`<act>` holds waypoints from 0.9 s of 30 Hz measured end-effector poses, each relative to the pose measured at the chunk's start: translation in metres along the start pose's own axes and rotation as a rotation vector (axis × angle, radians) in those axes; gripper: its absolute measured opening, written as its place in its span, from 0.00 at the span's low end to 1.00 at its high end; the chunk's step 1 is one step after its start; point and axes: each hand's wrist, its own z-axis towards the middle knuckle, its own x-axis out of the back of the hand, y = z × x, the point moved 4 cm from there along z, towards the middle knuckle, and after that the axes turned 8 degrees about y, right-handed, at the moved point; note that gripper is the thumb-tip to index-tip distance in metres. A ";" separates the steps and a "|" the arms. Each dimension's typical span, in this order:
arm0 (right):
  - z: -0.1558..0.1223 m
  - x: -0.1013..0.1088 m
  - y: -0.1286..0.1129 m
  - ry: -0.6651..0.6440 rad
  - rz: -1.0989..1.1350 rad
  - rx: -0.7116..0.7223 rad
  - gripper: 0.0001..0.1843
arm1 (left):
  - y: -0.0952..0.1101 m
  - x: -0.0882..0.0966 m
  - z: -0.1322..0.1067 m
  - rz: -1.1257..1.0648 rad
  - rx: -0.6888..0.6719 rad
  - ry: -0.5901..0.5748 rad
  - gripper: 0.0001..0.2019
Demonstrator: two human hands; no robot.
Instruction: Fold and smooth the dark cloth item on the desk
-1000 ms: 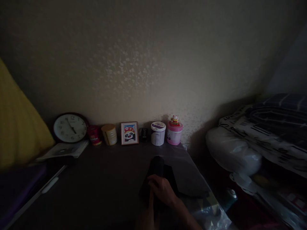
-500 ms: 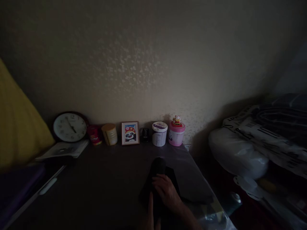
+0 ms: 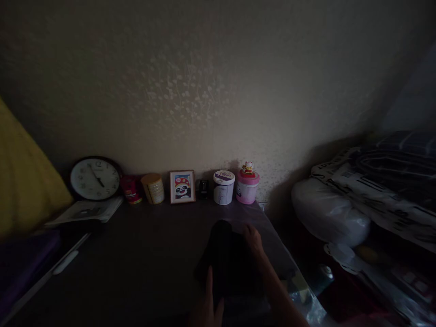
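A black, soft-looking cloth item (image 3: 223, 259) lies on the dark tabletop in front of me; the dim light hides its exact kind. My right hand (image 3: 252, 240) is at its upper right edge, fingers curled down and closed on the black cloth there. At the lower edge of the view, my left hand (image 3: 209, 302) rests against the near left part of the cloth, index finger stretched forward and thumb apart. Its other fingers are lost in shadow.
Along the wall stand a clock (image 3: 95, 178), red tub (image 3: 131, 190), yellow canister (image 3: 153, 188), framed panda picture (image 3: 182, 187), white tub (image 3: 224, 187) and pink tub (image 3: 247, 188) topped by a figurine (image 3: 248, 168). Right of the table (image 3: 136, 263) are stacked bags (image 3: 330, 213).
My right hand has moved from the middle of the black cloth to its upper right edge, and the cloth appears more spread to the right. My left hand has barely moved.
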 end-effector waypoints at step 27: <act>-0.038 -0.004 -0.048 -0.211 0.055 -0.061 0.16 | 0.005 0.010 -0.004 -0.222 0.056 -0.091 0.32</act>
